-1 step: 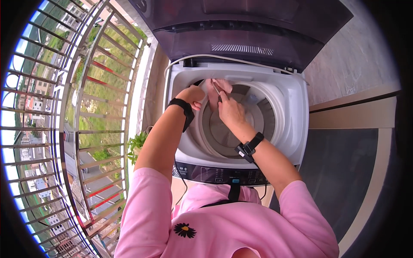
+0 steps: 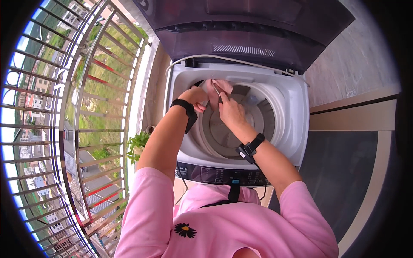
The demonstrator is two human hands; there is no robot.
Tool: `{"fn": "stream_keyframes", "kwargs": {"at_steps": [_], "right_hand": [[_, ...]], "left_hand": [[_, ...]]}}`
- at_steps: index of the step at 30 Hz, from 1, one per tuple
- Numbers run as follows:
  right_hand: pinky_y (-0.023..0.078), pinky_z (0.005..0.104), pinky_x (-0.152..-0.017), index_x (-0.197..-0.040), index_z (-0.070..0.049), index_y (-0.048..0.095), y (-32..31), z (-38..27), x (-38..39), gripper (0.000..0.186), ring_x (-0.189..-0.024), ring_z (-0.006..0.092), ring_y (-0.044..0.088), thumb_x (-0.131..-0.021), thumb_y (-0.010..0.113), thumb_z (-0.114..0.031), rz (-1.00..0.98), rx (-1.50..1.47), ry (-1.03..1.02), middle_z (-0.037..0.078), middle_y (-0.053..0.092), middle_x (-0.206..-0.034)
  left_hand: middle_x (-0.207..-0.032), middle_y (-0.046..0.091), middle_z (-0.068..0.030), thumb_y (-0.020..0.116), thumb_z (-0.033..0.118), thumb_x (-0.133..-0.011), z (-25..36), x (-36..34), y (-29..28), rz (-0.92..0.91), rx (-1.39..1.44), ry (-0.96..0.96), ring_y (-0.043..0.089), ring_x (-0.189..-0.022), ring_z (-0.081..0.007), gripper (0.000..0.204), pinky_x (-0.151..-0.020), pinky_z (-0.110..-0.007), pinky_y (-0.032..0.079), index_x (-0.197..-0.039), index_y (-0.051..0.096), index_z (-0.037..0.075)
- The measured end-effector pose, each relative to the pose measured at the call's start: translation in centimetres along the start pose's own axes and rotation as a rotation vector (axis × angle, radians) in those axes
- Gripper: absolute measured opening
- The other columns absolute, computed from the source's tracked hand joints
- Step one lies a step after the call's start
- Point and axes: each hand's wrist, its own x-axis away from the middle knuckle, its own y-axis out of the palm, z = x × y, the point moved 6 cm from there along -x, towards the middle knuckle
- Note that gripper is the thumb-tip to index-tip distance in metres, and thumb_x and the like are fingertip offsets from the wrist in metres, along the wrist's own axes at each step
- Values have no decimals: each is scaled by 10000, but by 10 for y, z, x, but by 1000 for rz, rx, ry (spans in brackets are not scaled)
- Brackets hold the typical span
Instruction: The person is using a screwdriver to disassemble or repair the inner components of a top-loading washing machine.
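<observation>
My right hand (image 2: 232, 112) is closed round the dark handle of a thin metal-shafted tool that looks like a screwdriver (image 2: 216, 88). Its shaft slants up to the far left rim of the drum in a top-loading washing machine (image 2: 297, 112). Against that rim hangs a pink cloth (image 2: 213, 99), partly behind the tool and draped down into the drum (image 2: 219, 133). Just left of the cloth, my left hand (image 2: 194, 96) bends over the rim with curled fingers. What those fingers grip, if anything, is hidden. A narrow dark gap shows above it.
The dark lid (image 2: 245, 36) stands raised behind the machine, with a pale hose (image 2: 223, 56) along its hinge. Left are a railing (image 2: 77, 129) and a green plant (image 2: 137, 146). A dark-panelled cabinet (image 2: 344, 172) stands right. The control panel (image 2: 215, 174) is nearest my body.
The view has shifted very slightly. Both hands, the tool and the cloth keep their places.
</observation>
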Motion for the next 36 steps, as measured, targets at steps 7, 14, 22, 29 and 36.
{"fn": "stream_keyframes", "kwargs": {"at_steps": [7, 14, 22, 29, 36], "right_hand": [[535, 509, -702, -1301, -138, 524, -10, 0, -7, 421, -804, 407, 663, -899, 590, -242, -101, 64, -24, 184, 671, -939], [537, 488, -709, -1276, -103, 524, -13, 11, 0, 386, -804, 398, 670, -915, 579, -229, -65, -3, -41, 204, 669, -937], [524, 506, -722, -1262, -54, 523, -13, -4, -2, 374, -843, 426, 646, -911, 578, -172, -56, 43, -15, 240, 657, -929], [529, 505, -698, -1296, -83, 500, -11, -5, -3, 418, -796, 420, 652, -904, 590, -197, -134, 14, -203, 226, 660, -891], [524, 515, -723, -1282, -67, 496, -28, 7, -3, 369, -818, 435, 656, -948, 530, -219, -169, 172, 89, 251, 675, -881]], "left_hand": [[-889, 654, -202, 559, 147, -909, -11, -17, 9, 162, 28, -3, 670, -574, -234, 904, -482, -374, 584, -1457, -130, -61], [-848, 684, -145, 823, 286, -724, -7, 1, 11, 282, 355, 245, 685, -638, -191, 1172, -512, -303, 589, -1479, 15, -103], [-833, 692, -151, 757, 241, -799, -4, -7, 14, 350, 383, 269, 683, -610, -198, 591, -486, -298, 565, -1182, 495, -125], [-549, 594, -114, 643, 87, -745, -16, -69, 18, 196, 280, 189, 590, -454, -174, 208, -408, -313, 455, -565, 564, 20], [-561, 614, -69, 655, 227, -720, -8, -70, 20, 96, 319, 208, 612, -502, -174, 229, -526, -303, 496, -561, 608, 68]]}}
